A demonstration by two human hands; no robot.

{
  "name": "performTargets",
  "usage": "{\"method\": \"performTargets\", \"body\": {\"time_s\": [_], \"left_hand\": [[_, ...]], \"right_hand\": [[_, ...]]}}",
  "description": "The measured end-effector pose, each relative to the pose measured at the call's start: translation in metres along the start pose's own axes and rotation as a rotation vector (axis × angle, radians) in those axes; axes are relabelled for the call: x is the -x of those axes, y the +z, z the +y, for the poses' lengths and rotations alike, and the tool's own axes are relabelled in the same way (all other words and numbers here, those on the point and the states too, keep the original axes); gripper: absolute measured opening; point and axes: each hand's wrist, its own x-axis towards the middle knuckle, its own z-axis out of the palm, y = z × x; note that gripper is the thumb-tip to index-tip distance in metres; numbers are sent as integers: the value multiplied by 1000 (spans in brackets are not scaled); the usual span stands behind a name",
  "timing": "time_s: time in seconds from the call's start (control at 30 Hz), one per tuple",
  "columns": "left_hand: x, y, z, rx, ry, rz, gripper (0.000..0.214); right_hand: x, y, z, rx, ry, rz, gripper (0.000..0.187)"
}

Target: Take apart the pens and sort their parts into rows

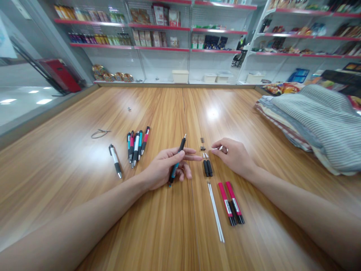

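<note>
Pen [181,146], black along its far half and teal toward its near end, sits in the left hand [165,170] near the middle of the wooden table [84,180], just left of the seam between the two boards. The left hand grasps it with the fingers wrapped around the lower barrel and the thumb laid along it. The metal tip points far and slightly right, and the teal end points toward the person. The right hand [235,156] lies just right of the seam, knuckles up, with thumb and forefinger pinched on a small white part [220,148]; the remaining fingers are curled under. Between the two hands lie two black grip sleeves [208,168] side by side, and just beyond them a few small loose pieces [202,144], too small to identify. Nearer the person, two white refill tubes [216,210] lie together, with two red barrels [231,203] just to their right. Left of the left hand, a group of five assembled pens [137,145] lies in a row, and a single white pen [115,161] lies apart, further left. A thin loop [99,133] lies beyond that pen. Folded striped cloths [310,113] are stacked at the right edge of the table. Shelves [160,48] with packaged goods line the far wall.
</note>
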Motion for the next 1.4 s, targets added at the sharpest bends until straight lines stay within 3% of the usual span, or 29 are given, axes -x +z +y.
{"method": "performTargets", "body": {"time_s": [0.7, 0.87, 1.4], "left_hand": [[-2, -1, -1, 38, 16, 37, 28], [-2, -1, -1, 35, 25, 36, 28], [-2, -1, -2, 46, 25, 36, 28]], "right_hand": [[1, 2, 3, 2, 27, -5, 24], [3, -3, -6, 18, 26, 41, 15], [-1, -1, -4, -19, -50, -48, 12]]}}
